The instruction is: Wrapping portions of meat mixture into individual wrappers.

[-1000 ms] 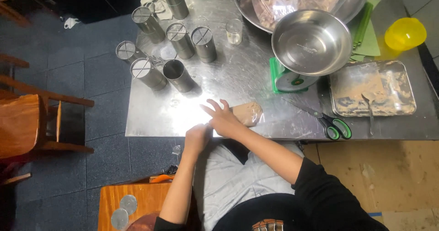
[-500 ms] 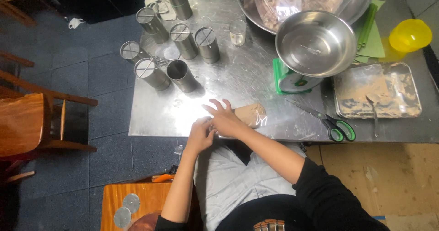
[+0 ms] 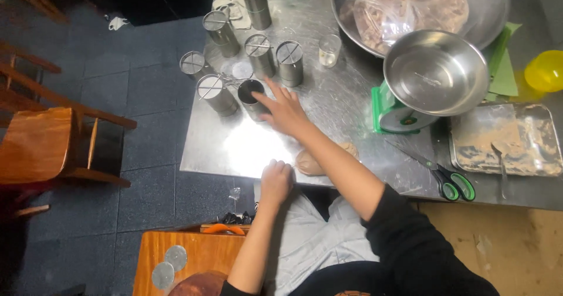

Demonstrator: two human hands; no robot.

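Open-topped steel cylinder mould (image 3: pixel 251 97) upright, touched by spread right hand (image 3: pixel 285 109); left hand (image 3: pixel 275 180) nearer, fisted at table edge

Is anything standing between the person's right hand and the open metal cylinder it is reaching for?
Nothing visible does. The right hand already has its fingertips at the open-topped metal cylinder mould on the steel table. The other lidded metal cylinders stand beside it, not between.

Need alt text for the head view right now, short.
The right hand reaches to an open metal tin among other tins on a steel table. The left hand rests at the table edge beside a dough lump.
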